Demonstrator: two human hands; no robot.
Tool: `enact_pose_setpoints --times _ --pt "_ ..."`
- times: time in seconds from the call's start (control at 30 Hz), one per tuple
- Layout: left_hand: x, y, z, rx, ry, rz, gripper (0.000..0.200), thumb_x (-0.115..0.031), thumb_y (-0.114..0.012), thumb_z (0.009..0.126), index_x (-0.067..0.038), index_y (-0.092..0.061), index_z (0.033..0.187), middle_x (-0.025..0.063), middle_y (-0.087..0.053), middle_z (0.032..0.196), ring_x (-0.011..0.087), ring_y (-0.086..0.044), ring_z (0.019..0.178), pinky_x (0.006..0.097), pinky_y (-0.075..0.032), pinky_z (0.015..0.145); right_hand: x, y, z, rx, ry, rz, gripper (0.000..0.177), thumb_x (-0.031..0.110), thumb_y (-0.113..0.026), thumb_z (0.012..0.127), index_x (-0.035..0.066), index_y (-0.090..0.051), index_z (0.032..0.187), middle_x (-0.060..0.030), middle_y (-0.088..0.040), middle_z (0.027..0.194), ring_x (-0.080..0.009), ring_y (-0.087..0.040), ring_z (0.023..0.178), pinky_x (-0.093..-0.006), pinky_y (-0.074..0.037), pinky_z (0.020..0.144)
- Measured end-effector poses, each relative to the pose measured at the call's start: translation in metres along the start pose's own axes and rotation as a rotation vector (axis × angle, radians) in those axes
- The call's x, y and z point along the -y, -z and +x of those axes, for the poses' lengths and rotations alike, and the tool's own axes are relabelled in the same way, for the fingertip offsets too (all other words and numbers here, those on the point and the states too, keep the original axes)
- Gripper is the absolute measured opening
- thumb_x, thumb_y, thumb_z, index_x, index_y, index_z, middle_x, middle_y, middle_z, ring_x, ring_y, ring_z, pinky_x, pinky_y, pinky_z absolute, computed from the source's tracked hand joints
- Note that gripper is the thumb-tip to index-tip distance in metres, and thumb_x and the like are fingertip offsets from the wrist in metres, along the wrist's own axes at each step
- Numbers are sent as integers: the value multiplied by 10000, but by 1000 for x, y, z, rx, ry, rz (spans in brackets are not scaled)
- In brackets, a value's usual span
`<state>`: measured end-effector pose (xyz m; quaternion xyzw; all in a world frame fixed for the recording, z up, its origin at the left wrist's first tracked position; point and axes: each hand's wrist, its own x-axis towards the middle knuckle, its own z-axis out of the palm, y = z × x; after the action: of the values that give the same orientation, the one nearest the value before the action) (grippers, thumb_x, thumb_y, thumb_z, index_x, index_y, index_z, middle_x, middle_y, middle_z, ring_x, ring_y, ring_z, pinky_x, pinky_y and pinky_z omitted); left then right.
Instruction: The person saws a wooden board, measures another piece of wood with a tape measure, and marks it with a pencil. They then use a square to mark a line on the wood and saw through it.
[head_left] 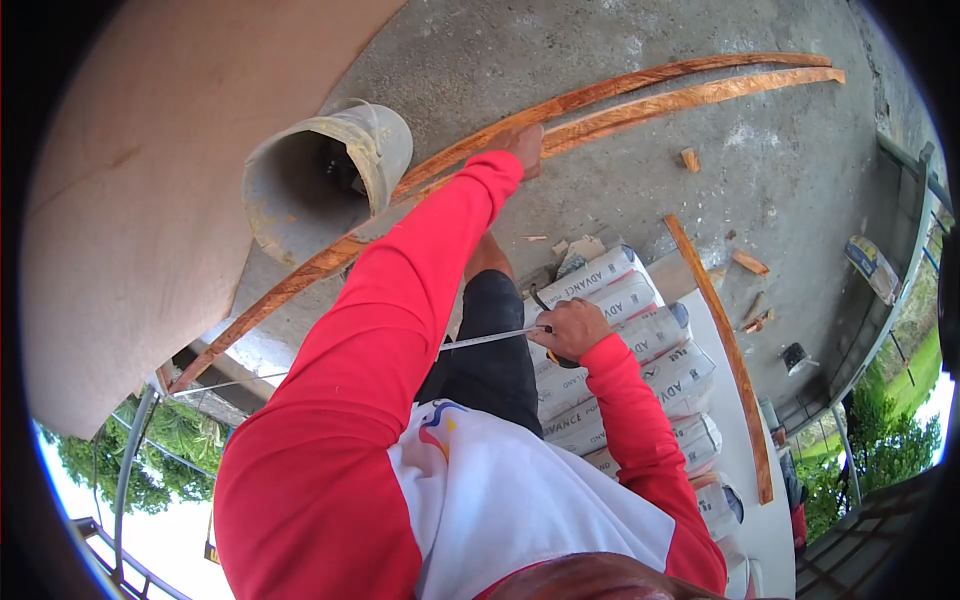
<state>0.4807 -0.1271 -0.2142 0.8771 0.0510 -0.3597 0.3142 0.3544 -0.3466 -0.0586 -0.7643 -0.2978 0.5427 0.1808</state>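
My left hand (525,150) reaches forward and is closed round the nearer of two long reddish-brown wooden planks (690,97). The farther plank (660,72) lies alongside it, and both look curved in this view. Close to my body, my right hand (572,330) is closed on a tape measure (564,360), mostly covered by the fingers. Its pale blade (490,338) runs out leftward, passes behind my left sleeve, and shows again near the nearer plank's left end.
A dirty bucket (375,150) lies tipped beside the planks. Stacked cement bags (600,290) stand under my right arm. Another plank (725,350) rests to the right, with wood offcuts (750,262) on the concrete floor (600,200). A large tan panel (150,180) fills the left.
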Motion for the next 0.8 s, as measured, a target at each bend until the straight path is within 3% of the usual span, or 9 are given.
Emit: enact_pose_setpoints --times 0.17,0.27,0.37,0.47,0.57,0.67,0.7,0.8 --pt "12 9 -52 -12 29 -23 214 -87 -612 719 13 -588 907 245 -647 917 443 -629 886 495 -507 775 2 26 -11 -60 15 -33 371 482 -645 811 120 -705 760 -164 -665 756 -360 -644 764 -462 -513 730" --pt "22 28 -109 -98 -51 -58 277 -124 -639 697 4 -601 940 246 -653 906 444 -628 888 502 -500 792 13 44 -26 -125 62 -78 354 458 -655 813 116 -700 733 -164 -650 713 -358 -642 727 -457 -513 709" --pt "34 55 -170 -15 56 -93 454 -245 -758 648 -38 -625 1030 209 -672 910 395 -646 894 475 -489 785 35 68 -36 -141 120 -145 331 426 -674 806 111 -690 709 -156 -635 689 -350 -641 710 -456 -511 685" --pt "64 73 -228 -1 60 -126 497 -367 -770 675 -38 -647 1027 209 -677 910 401 -646 887 482 -488 795 57 90 -37 -127 130 -186 318 412 -686 802 104 -695 723 -162 -632 693 -354 -636 694 -455 -503 674" --pt "88 89 -289 -16 219 -186 586 -556 -695 751 -35 -661 1016 219 -672 894 408 -642 894 495 -480 812 76 101 -33 -113 116 -213 293 387 -703 794 95 -714 772 -179 -631 710 -372 -628 693 -470 -486 648" --pt "141 86 -334 -3 250 -194 717 -711 -534 815 -34 -674 1005 227 -670 894 413 -637 912 505 -474 827 103 109 -13 -65 142 -273 289 374 -705 793 87 -723 809 -194 -637 733 -382 -630 714 -477 -484 651" --pt "158 86 -350 27 300 -186 743 -723 -461 851 -25 -682 981 222 -671 880 411 -638 916 499 -477 835 116 109 -6 -54 151 -296 289 372 -704 794 84 -724 816 -198 -639 739 -385 -631 721 -478 -485 654" --pt "218 67 -391 -74 300 -203 708 -716 -477 841 -61 -724 947 212 -686 917 412 -652 910 502 -503 819 148 94 14 -8 125 -309 282 357 -699 797 78 -723 831 -208 -642 755 -388 -633 734 -472 -489 665"
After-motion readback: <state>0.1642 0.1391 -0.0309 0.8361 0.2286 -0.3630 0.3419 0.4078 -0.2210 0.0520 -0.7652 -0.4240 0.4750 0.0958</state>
